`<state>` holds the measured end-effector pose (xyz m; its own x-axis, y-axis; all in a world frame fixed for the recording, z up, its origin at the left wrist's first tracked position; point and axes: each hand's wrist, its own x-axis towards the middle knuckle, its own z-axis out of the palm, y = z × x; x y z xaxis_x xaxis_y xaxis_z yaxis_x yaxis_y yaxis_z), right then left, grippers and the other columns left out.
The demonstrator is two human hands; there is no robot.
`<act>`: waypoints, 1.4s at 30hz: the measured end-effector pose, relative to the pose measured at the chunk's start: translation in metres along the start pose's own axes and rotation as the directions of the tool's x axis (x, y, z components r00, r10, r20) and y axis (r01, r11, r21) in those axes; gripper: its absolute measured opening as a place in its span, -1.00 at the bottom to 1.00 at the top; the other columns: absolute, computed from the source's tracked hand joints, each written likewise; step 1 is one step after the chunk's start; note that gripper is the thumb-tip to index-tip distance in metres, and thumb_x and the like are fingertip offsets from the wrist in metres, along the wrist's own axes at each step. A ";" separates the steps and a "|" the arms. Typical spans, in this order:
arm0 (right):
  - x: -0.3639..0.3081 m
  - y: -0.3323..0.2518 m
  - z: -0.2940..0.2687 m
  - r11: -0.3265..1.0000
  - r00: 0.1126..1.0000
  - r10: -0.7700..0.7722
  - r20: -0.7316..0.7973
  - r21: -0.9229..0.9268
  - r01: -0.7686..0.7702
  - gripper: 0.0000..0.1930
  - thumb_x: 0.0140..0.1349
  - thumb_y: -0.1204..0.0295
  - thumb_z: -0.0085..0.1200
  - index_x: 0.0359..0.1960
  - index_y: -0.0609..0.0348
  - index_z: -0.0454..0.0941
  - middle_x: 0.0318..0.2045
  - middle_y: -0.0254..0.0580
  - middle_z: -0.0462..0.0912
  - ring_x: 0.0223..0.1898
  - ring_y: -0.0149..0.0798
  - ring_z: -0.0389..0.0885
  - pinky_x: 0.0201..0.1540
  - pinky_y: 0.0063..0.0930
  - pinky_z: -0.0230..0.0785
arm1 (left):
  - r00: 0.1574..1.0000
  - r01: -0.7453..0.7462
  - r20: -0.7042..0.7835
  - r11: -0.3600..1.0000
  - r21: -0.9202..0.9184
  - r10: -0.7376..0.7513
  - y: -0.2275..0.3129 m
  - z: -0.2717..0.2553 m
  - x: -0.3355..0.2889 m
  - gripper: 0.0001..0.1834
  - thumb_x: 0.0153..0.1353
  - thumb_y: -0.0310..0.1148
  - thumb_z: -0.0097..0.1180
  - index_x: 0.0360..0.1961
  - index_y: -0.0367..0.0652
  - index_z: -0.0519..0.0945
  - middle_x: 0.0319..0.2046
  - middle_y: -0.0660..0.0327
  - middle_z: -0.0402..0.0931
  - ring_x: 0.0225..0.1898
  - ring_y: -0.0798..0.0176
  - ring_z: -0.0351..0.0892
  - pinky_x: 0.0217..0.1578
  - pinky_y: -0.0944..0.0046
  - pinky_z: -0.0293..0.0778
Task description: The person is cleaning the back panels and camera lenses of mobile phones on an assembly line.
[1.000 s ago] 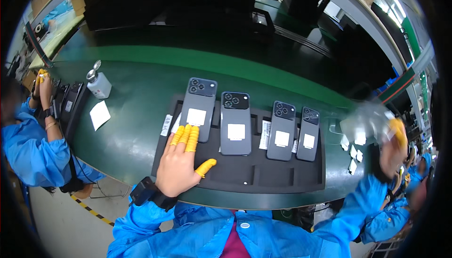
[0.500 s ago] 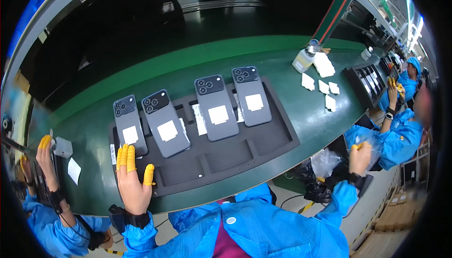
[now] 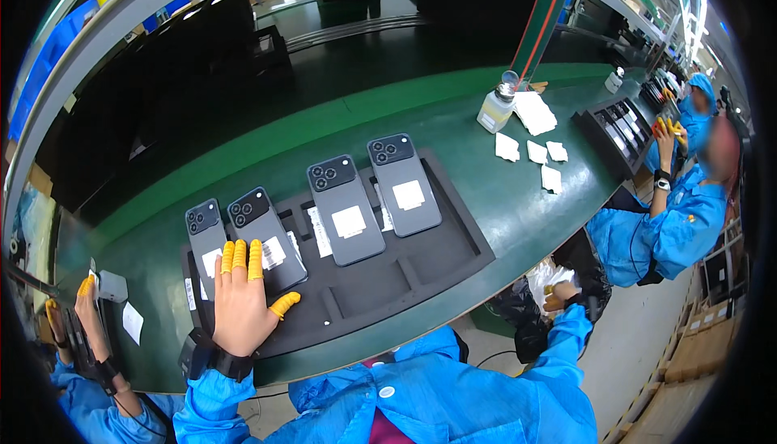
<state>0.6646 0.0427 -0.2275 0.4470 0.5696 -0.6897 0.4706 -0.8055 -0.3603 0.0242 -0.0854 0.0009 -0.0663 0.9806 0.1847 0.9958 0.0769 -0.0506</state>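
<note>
My left hand (image 3: 243,306) lies with its fingers stretched out, yellow finger cots on the tips. Its fingers touch the lower part of a dark grey smartphone (image 3: 261,237), second from the left, lying back up. The leftmost phone (image 3: 202,225) is partly covered by that hand. Two more phones (image 3: 348,221) (image 3: 409,193) lie to the right, each with white labels on its back. All rest on a black compartment tray (image 3: 364,314). My right hand (image 3: 560,297) is below the table edge, fingers bent, at clear plastic (image 3: 544,278) in a black bag (image 3: 530,339); what it holds cannot be made out.
A pump bottle (image 3: 495,110) of pale liquid and white wipes (image 3: 534,114) stand at the back right. Further right is another black tray (image 3: 619,132) beside co-workers. Another person's hand (image 3: 87,306) is at the left, near a white slip (image 3: 133,322). A green post (image 3: 544,23) rises behind.
My right hand, which had a wisp of clear plastic at it, has moved left and down to the black bag. My left hand has shifted right onto the second phone. The view has turned slightly.
</note>
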 end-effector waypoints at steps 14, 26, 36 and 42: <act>-0.207 -0.210 -0.037 0.420 0.125 -0.838 -0.531 -0.482 0.769 -0.83 0.13 0.45 0.17 -0.25 0.23 0.60 -0.35 0.08 0.66 -0.33 0.12 0.65 -0.24 -0.16 0.49 | 0.995 0.060 -0.069 0.995 -0.085 -0.066 -0.007 0.006 0.008 0.02 -0.22 -0.19 0.51 0.28 -0.37 0.31 0.14 -0.19 0.41 0.24 -0.21 0.31 0.30 -0.05 0.19; -0.107 -0.340 0.033 0.144 0.075 -0.989 -0.125 -0.774 0.616 -0.76 -0.07 0.66 0.06 -0.29 0.27 0.60 -0.29 0.13 0.59 -0.14 0.14 0.56 -0.02 -0.11 0.43 | 0.991 0.075 -0.101 0.993 -0.092 -0.084 -0.024 -0.068 -0.009 -0.20 -0.14 -0.23 0.46 0.18 -0.26 0.46 0.31 -0.03 0.27 0.33 -0.21 0.21 0.28 -0.02 0.22; -0.189 -0.335 0.021 0.266 0.252 -0.938 0.239 0.961 0.079 -0.60 0.34 0.43 0.06 0.16 0.31 0.34 0.07 0.07 0.51 0.03 -0.07 0.59 -0.01 -0.15 0.56 | 0.973 -0.149 -0.217 0.939 -0.311 0.083 -0.014 -0.106 0.019 -0.35 0.02 -0.23 0.34 0.14 -0.30 0.51 0.24 -0.06 0.38 0.30 -0.15 0.30 0.27 0.01 0.21; -0.211 -0.330 0.030 0.323 0.169 -0.926 0.338 0.940 -0.110 -0.62 0.33 0.40 0.09 0.12 0.27 0.37 0.00 0.02 0.57 -0.02 -0.10 0.61 -0.01 -0.20 0.55 | 0.956 -0.292 -0.081 0.932 -0.216 0.281 0.021 -0.099 0.053 -0.27 -0.08 -0.21 0.43 0.15 -0.23 0.50 0.20 -0.03 0.41 0.26 -0.20 0.32 0.25 -0.03 0.29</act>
<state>0.3921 0.1832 0.0182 -0.6170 0.7870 0.0050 -0.6123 -0.4761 -0.6312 0.0483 -0.0499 0.1070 0.2218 0.9447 0.2415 0.9608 -0.2540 0.1111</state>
